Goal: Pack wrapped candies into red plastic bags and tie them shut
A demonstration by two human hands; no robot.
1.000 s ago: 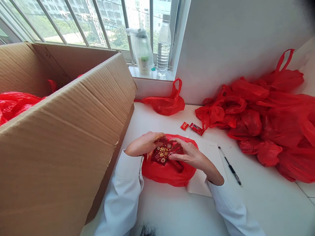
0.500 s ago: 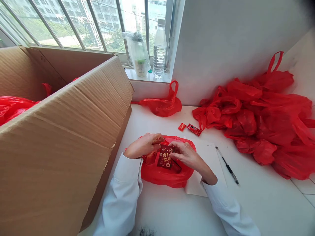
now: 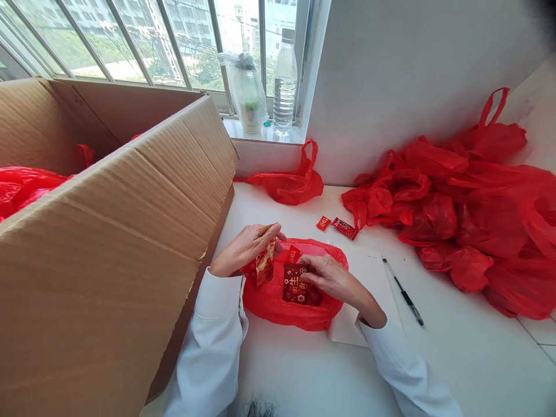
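Note:
A red plastic bag (image 3: pixel 291 315) lies spread open on the white table, with small packets inside it. Over its left side, my left hand (image 3: pixel 252 246) is closed on a shiny gold-and-red packet (image 3: pixel 265 265) that hangs below the fingers. My right hand (image 3: pixel 325 275) reaches in from the right and pinches the right edge of a dark red packet (image 3: pixel 293 285) with gold characters. Behind these, a small bright red packet (image 3: pixel 294 254) shows inside the bag. Part of the bag's contents is hidden under my hands and the dark red packet.
A large cardboard box (image 3: pixel 130 231) stands on the left with red bags inside. White paper (image 3: pixel 360 313) and a pen (image 3: pixel 403 292) lie right. Further back are two small packets (image 3: pixel 345 228), a red bag (image 3: pixel 295 185), piled red bags (image 3: pixel 460 202) and, on the sill, a water bottle (image 3: pixel 284 87).
My left hand has moved slightly left and up, and the gold-and-red packet now hangs in plain view from it. My right hand stays at the dark red packet, which sits slightly lower.

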